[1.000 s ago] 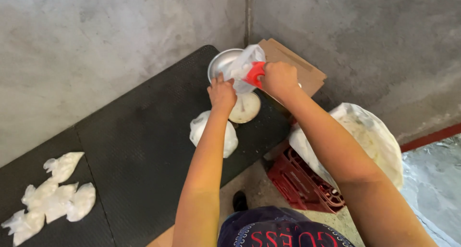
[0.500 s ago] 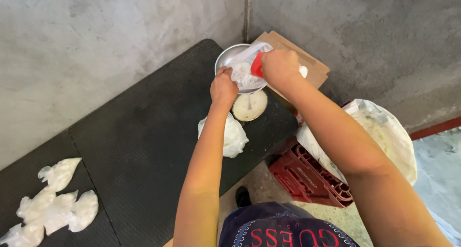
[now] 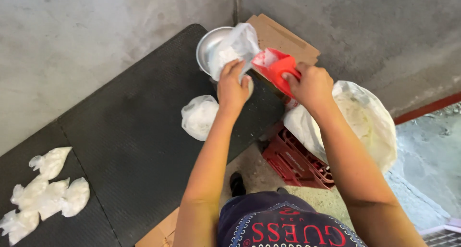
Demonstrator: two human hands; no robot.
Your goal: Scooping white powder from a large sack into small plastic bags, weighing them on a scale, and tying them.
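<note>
Over the far end of the black bench (image 3: 120,131), my left hand (image 3: 234,86) is closed on the mouth of a small clear bag (image 3: 235,47), holding it up over a round metal bowl (image 3: 209,45). The bag already has some white stuff in it. My right hand (image 3: 312,83) is shut tight around a red scoop (image 3: 273,64), tipped at the bag's mouth. I think this bag is still being filled. One tied bag (image 3: 199,116) sits just beside my left arm. Five or so more filled bags (image 3: 41,189) lie well apart at the near end. The big sack (image 3: 365,117) on the red crate (image 3: 295,155) still looks full, so lots is left.
</note>
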